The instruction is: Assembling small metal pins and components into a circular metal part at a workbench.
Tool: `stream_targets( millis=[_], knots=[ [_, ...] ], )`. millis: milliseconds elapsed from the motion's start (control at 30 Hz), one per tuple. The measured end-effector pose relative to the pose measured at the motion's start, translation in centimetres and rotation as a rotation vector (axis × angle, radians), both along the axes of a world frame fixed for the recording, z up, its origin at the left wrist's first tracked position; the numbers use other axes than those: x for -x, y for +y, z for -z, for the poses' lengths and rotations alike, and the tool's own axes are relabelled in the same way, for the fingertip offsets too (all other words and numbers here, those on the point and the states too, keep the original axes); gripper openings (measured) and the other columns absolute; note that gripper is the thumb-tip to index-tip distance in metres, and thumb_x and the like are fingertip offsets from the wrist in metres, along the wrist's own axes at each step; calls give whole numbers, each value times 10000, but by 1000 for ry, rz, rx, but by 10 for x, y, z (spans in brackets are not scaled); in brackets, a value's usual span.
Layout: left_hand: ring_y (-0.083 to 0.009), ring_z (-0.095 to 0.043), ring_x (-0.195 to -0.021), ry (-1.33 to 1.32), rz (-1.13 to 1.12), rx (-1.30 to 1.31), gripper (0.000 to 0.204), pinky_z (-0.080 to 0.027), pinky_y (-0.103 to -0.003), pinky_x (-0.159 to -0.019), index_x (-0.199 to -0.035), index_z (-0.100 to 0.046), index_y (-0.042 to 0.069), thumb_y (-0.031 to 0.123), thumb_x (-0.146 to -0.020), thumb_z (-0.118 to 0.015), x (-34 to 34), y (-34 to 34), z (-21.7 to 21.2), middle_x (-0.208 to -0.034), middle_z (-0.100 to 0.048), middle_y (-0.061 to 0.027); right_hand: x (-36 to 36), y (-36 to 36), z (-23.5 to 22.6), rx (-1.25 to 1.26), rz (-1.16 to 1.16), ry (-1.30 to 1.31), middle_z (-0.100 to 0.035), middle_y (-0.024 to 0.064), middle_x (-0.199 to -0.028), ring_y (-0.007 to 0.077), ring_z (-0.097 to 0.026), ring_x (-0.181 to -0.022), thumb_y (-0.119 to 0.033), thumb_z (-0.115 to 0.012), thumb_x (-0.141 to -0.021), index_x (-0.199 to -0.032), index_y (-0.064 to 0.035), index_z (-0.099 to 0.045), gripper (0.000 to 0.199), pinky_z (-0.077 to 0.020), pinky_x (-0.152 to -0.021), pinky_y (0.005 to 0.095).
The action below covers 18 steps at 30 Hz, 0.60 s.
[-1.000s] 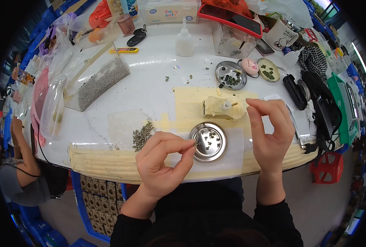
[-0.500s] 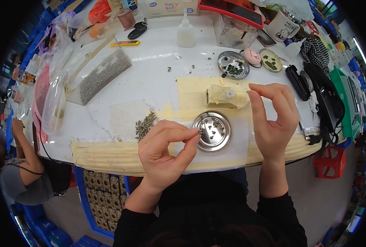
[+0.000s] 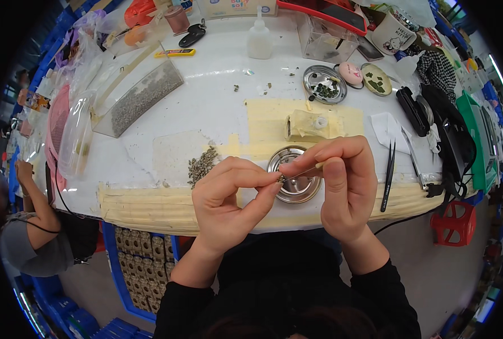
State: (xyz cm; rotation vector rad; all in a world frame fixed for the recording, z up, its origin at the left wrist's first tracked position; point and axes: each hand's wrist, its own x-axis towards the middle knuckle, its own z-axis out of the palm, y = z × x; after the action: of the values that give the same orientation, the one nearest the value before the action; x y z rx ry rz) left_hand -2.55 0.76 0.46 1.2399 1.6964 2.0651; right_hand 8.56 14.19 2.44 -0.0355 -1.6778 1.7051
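My left hand pinches a tiny dark, greyish-green part between thumb and forefinger. Held in my right hand is a thin needle-like tool with a pale end; its tip reaches the tiny part, and I cannot tell whether it goes in. Both hands hover over a round shiny metal dish, whose loose small pieces are mostly hidden now. Left of the hands lies a pile of similar small parts. Beyond the dish stands a tape-wrapped block with a small clear piece on top.
Black tweezers lie at the right near the padded front edge. A clear tray of grey granules stands at the left. Farther back are a white pump bottle and a metal dish of dark bits. A co-worker sits far left.
My right hand has moved left and down from beside the taped block to the left hand, bringing the needle-like tool to the tiny part. The tweezers have come into view.
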Motion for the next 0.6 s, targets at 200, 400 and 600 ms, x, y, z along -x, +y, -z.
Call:
stream_targets(
  millis=[200, 400, 600],
  knots=[
    [-154, -639, -777, 16, 5, 3, 203, -488, -260, -701, -931, -737, -13, -110, -753, -744, 0, -1, 0, -856, -686, -96, 0, 0, 0, -15, -2, -3, -653, 138, -994, 162, -685, -932, -128, -468, -1051, -1090, 39, -468, 172, -581, -826, 281],
    [-158, -641, -778, 10, 1, 5, 200, -490, -261, -702, -930, -737, -13, -107, -754, -745, 0, -1, 0, -860, -687, -98, 1, -2, 1, -15, 1, 7, -648, 136, -992, 165, -687, -937, -122, -474, -1049, -1088, 39, -470, 165, -583, -826, 281],
    [-159, -641, -779, 7, -5, 8, 199, -491, -262, -703, -930, -739, -12, -104, -754, -747, 0, -1, 0, -859, -687, -98, 1, -2, 1, -26, 14, 6, -651, 137, -989, 163, -690, -924, -113, -479, -1046, -1085, 38, -473, 156, -584, -823, 280]
  ],
)
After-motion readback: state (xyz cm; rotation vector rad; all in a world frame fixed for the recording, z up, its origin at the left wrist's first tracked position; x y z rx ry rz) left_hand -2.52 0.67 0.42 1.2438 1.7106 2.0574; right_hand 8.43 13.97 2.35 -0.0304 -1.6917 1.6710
